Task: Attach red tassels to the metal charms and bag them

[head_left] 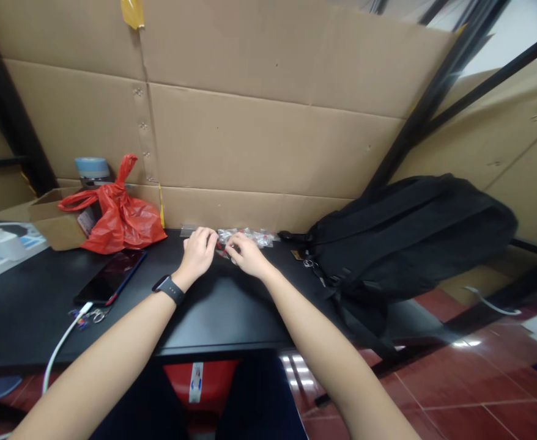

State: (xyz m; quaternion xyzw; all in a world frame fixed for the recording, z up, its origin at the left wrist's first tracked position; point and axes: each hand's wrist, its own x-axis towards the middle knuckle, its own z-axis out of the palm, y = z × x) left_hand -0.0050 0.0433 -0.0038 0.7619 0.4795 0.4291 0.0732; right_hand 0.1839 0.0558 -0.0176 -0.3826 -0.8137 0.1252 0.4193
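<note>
Both hands are at the back of the black table, close together at a row of small clear plastic packets (262, 237) with red bits in them. My left hand (199, 250), with a dark watch on the wrist, has its fingers curled at the left end of the packets. Just to the right, my right hand (246, 254) has thumb and fingertips pinched at a small red and clear item (221, 249), too small to make out. The fingertips partly cover this item.
A phone (112, 276) on a white cable, a red plastic bag (124, 220), a cardboard box (60, 227) and a white power strip (9, 247) lie left. A black backpack (415, 232) lies right. Cardboard panels (259, 140) stand behind the table (232, 305).
</note>
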